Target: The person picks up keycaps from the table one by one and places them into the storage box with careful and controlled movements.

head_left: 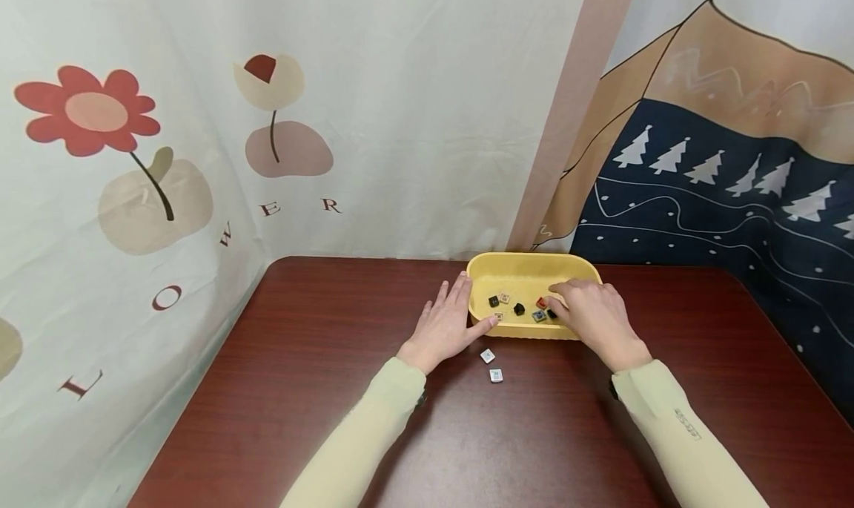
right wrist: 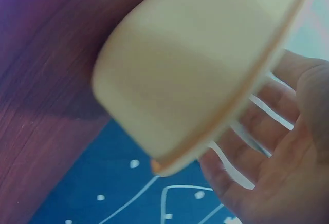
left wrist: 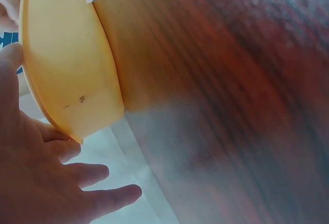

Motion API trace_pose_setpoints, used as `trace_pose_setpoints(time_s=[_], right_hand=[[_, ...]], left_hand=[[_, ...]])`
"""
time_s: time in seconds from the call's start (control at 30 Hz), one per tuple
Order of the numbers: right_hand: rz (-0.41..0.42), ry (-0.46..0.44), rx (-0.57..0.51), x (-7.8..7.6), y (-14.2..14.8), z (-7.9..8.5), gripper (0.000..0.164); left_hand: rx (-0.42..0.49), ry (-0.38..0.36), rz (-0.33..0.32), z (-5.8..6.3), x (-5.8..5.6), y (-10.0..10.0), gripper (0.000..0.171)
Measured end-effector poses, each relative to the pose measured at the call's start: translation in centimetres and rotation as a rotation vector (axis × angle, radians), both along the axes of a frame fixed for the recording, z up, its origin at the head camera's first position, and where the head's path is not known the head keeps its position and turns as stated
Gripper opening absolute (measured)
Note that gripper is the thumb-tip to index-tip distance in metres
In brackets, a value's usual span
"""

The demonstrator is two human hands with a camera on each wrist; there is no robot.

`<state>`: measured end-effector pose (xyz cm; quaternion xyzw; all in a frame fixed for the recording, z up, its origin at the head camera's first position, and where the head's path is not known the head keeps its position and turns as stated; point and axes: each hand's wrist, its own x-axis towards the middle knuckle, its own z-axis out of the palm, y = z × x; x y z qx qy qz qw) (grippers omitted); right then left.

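My left hand [head_left: 442, 326] lies at the left end of a yellow plastic basin [head_left: 530, 331], fingers straight along its outside and thumb over the front rim. In the left wrist view those fingers [left wrist: 85, 175] are spread beside the wall. Over the basin's right end reaches my right hand [head_left: 595, 317], its fingers loosely bent and thumb apart from the index finger. Near that thumb lie a red piece [head_left: 541, 302], a blue-grey piece [head_left: 539, 316] and a black piece [head_left: 551, 314], all small like keycaps. In the right wrist view the basin hides the right fingertips.
Farther left in the basin are black pieces [head_left: 494, 301] and pale ones [head_left: 504, 298]. Two white square pieces, one upper [head_left: 488, 356] and one lower [head_left: 496, 375], lie on the dark wooden table [head_left: 534, 434] before it. Printed curtains [head_left: 414, 122] hang behind the table's far edge.
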<state>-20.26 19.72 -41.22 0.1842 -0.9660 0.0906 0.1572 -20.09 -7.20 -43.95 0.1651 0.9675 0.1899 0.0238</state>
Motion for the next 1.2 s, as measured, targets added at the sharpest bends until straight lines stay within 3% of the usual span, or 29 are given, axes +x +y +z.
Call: trace_pose_setpoints(time_s=[0.23, 0.47, 0.8, 0.97, 1.2], right_hand=[[0.066, 0.124, -0.046, 2.8, -1.3, 0.6, 0.033], [0.117, 0.132, -0.069, 5.1, -2.3, 0.3, 0.044], [0.206, 0.168, -0.041, 7.7, -3.6, -1.4, 0.045], [0.250, 0.151, -0.019, 8.5, -4.1, -2.2, 0.044], [0.330, 0.046, 0.024, 8.9, -4.8, -3.1, 0.040]], left_hand=[[-0.003, -0.008, 0.004, 0.0, -0.1, -0.1, 0.098], [-0.009, -0.007, 0.002, -0.1, -0.1, -0.1, 0.099], [-0.004, 0.000, 0.004, 0.0, 0.0, 0.0, 0.098], [-0.004, -0.005, 0.006, 0.0, 0.0, 0.0, 0.098], [-0.005, -0.003, 0.005, 0.2, 0.2, 0.0, 0.098]])
